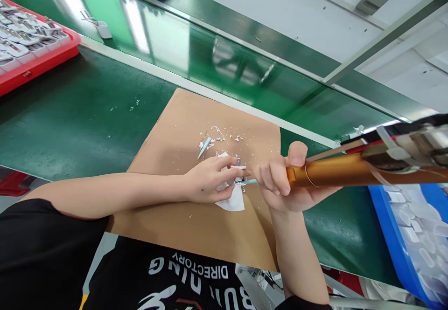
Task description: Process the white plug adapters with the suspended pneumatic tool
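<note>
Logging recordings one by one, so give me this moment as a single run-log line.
left hand: holds small part | right hand: holds orange tool | on cardboard: white scraps, pale-blue sliver

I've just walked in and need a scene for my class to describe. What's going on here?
A person's left hand holds a small white-and-metal part over a cardboard sheet. Their right hand grips an orange cylindrical tool, and a light-blue tip reaches from that hand to the part. White scraps lie scattered on the cardboard. A red tray of parts stands to the left, a blue bin to the right.
</note>
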A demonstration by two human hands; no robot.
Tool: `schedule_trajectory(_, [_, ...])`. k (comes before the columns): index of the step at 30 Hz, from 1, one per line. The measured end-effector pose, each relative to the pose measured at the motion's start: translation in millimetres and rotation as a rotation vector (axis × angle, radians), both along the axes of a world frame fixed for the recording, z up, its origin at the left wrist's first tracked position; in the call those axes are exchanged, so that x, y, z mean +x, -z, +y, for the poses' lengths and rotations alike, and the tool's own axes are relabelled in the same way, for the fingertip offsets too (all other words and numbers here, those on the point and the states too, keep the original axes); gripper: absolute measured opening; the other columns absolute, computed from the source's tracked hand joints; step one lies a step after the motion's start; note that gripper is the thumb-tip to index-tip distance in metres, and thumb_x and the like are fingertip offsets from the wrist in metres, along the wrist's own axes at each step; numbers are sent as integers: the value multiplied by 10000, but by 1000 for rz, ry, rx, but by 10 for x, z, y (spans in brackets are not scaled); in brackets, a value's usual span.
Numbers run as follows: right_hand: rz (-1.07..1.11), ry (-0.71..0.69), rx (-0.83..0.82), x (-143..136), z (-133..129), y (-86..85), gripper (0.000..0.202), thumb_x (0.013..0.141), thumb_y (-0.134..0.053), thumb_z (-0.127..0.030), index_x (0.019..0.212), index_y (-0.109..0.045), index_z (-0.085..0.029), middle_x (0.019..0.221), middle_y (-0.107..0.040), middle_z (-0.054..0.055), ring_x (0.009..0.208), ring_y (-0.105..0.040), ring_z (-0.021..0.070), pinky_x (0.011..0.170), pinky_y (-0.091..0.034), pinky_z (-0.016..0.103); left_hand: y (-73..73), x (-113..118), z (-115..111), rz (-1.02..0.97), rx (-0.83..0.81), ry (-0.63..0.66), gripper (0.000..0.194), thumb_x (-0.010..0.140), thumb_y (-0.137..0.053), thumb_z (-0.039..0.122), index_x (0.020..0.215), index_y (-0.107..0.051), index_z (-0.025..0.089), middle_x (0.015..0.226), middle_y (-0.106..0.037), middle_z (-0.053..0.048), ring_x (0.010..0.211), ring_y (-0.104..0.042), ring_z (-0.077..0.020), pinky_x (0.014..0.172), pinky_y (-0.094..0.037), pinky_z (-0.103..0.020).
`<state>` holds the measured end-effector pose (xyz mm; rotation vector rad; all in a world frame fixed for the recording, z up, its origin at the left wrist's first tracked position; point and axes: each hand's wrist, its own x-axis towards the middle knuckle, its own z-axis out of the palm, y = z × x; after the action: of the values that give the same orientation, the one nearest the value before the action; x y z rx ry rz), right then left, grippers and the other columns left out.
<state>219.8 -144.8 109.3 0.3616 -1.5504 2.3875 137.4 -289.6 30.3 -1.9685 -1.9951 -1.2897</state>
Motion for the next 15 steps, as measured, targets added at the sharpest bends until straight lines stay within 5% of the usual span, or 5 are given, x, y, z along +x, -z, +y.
schedule_trajectory(15, [18, 21, -1, -30, -47, -23, 488, 776, -416, -737, 789, -533, -263, 387, -353, -94, 296, -198, 80, 354, -213, 217, 27, -111, 25, -18, -17, -50, 358, 816, -510, 149, 1168, -557, 197, 962, -562, -59, 807, -565, -145, 739, -486, -275])
